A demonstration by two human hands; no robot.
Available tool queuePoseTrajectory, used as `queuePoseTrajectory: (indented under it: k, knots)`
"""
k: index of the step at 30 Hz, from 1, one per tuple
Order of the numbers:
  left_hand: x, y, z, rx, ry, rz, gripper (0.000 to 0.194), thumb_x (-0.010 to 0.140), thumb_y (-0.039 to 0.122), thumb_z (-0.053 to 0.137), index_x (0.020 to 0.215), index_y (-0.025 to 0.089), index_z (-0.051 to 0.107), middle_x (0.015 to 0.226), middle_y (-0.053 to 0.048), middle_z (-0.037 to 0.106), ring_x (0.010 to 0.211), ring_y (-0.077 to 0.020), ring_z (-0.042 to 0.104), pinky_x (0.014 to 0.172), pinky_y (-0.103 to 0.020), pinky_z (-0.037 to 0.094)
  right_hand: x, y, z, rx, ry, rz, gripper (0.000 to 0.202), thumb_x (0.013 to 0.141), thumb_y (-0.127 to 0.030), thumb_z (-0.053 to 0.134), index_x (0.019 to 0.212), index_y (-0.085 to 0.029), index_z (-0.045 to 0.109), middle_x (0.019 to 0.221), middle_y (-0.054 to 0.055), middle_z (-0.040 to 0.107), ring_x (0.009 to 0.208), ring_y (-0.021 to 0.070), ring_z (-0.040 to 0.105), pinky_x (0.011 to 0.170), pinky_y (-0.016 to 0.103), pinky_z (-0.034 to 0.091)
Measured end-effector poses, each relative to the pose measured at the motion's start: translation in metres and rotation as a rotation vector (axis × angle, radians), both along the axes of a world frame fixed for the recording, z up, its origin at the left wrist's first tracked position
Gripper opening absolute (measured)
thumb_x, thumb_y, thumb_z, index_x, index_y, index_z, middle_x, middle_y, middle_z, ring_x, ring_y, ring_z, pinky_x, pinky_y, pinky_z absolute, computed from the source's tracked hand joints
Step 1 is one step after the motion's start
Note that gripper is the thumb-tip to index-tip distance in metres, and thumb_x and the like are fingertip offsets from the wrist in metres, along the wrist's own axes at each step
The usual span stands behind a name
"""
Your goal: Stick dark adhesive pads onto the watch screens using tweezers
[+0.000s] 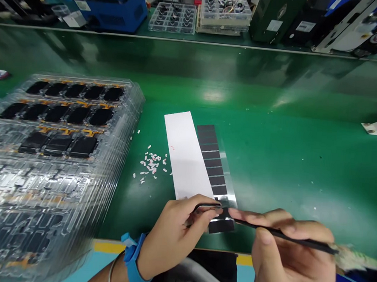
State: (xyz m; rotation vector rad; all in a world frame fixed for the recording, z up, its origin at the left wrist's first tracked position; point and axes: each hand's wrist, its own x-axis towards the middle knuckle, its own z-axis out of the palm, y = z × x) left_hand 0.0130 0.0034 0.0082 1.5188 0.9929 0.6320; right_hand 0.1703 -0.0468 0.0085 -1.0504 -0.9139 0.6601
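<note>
My left hand is closed, pinching a thin black-edged piece that looks like a small display panel; most of it is hidden by the fingers. In my right hand is a pair of black tweezers, held like a pen. Its tip points left, close to my left fingertips. Beneath the fingertips lies a clear strip of black rectangular stickers, partly covered by the hands. A white paper sheet lies along its left side. Small white scraps are scattered left of the paper.
A tall stack of clear plastic trays stands at left, its top tray holding several black display panels with orange flex cables. On the back shelf are a blue box, clear parts boxes and a dark green file box.
</note>
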Motion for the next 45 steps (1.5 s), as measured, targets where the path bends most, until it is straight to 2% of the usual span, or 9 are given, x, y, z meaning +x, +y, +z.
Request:
queuePoseTrajectory:
  k: [4, 10, 16, 21, 25, 28, 30, 35, 45]
  knots:
    - [0.000, 0.000, -0.002, 0.022, -0.069, 0.024, 0.032, 0.096, 0.014, 0.051, 0.123, 0.023, 0.065, 0.085, 0.001, 0.074, 0.069, -0.0101, 0.067, 0.063, -0.017, 0.053, -0.015, 0.004, 0.007, 0.029, -0.109, -0.025, 0.029, 0.088, 0.000, 0.056, 0.101, -0.025, 0.051, 0.079, 0.000, 0.068, 0.077, 0.0172, 0.071, 0.070, 0.039, 0.068]
    - [0.000, 0.000, -0.004, 0.110, -0.041, 0.080, 0.027, 0.088, 0.009, 0.059, 0.105, 0.022, 0.074, 0.080, 0.002, 0.074, 0.068, -0.0105, 0.066, 0.063, -0.017, 0.053, -0.023, 0.010, 0.008, 0.025, -0.159, 0.020, 0.030, 0.088, 0.000, 0.054, 0.101, -0.027, 0.050, 0.082, 0.001, 0.071, 0.080, 0.0185, 0.074, 0.068, 0.037, 0.068]
    - [-0.002, 0.000, -0.005, 0.139, -0.079, 0.057, 0.033, 0.094, 0.012, 0.052, 0.121, 0.024, 0.068, 0.094, 0.001, 0.076, 0.079, -0.0123, 0.071, 0.077, -0.020, 0.056, -0.027, 0.012, 0.011, 0.043, -0.168, -0.003, 0.029, 0.087, 0.001, 0.055, 0.099, -0.025, 0.051, 0.081, 0.000, 0.070, 0.079, 0.0179, 0.073, 0.066, 0.035, 0.068]
    - [0.000, -0.001, -0.007, 0.265, -0.008, 0.107, 0.034, 0.092, 0.011, 0.053, 0.119, 0.022, 0.068, 0.082, 0.000, 0.073, 0.068, -0.0128, 0.066, 0.062, -0.021, 0.052, -0.028, 0.013, 0.013, 0.067, -0.233, -0.044, 0.029, 0.085, 0.000, 0.058, 0.100, -0.025, 0.052, 0.080, 0.002, 0.070, 0.073, 0.0187, 0.073, 0.069, 0.040, 0.068]
    - [0.000, 0.001, -0.006, 0.331, 0.101, 0.054, 0.040, 0.096, 0.013, 0.042, 0.133, 0.018, 0.057, 0.083, -0.003, 0.066, 0.070, -0.0162, 0.062, 0.067, -0.028, 0.053, -0.036, 0.015, 0.013, 0.042, -0.231, -0.098, 0.029, 0.084, -0.001, 0.059, 0.097, -0.025, 0.052, 0.079, 0.001, 0.070, 0.073, 0.0212, 0.073, 0.070, 0.045, 0.068]
    - [0.001, 0.001, -0.006, 0.321, 0.128, 0.015, 0.047, 0.096, 0.011, 0.037, 0.142, 0.017, 0.047, 0.094, -0.007, 0.065, 0.084, -0.0195, 0.064, 0.076, -0.033, 0.055, -0.041, 0.018, 0.010, 0.059, -0.229, -0.125, 0.029, 0.083, 0.001, 0.058, 0.096, -0.025, 0.053, 0.078, 0.001, 0.069, 0.074, 0.0192, 0.073, 0.073, 0.043, 0.068]
    - [0.001, 0.002, -0.006, 0.300, 0.153, 0.009, 0.050, 0.095, 0.010, 0.037, 0.144, 0.018, 0.043, 0.095, -0.007, 0.064, 0.085, -0.0202, 0.064, 0.077, -0.035, 0.055, -0.043, 0.019, 0.006, 0.064, -0.239, -0.119, 0.029, 0.084, 0.001, 0.058, 0.097, -0.025, 0.052, 0.079, 0.000, 0.069, 0.073, 0.0179, 0.072, 0.074, 0.043, 0.068]
    - [0.001, 0.001, -0.005, 0.268, 0.151, 0.004, 0.051, 0.096, 0.014, 0.037, 0.147, 0.018, 0.040, 0.094, -0.006, 0.062, 0.087, -0.0213, 0.063, 0.080, -0.036, 0.055, -0.043, 0.021, -0.001, 0.063, -0.254, -0.163, 0.029, 0.083, -0.001, 0.060, 0.095, -0.025, 0.051, 0.076, -0.001, 0.066, 0.070, 0.0174, 0.071, 0.076, 0.046, 0.068]
    - [-0.003, -0.001, -0.004, 0.244, 0.083, -0.004, 0.051, 0.101, 0.020, 0.033, 0.152, 0.019, 0.033, 0.110, -0.008, 0.062, 0.106, -0.0214, 0.060, 0.094, -0.034, 0.050, -0.042, 0.021, -0.006, 0.074, -0.268, -0.135, 0.031, 0.083, 0.001, 0.058, 0.099, -0.025, 0.050, 0.082, 0.000, 0.067, 0.074, 0.0182, 0.072, 0.078, 0.047, 0.068]
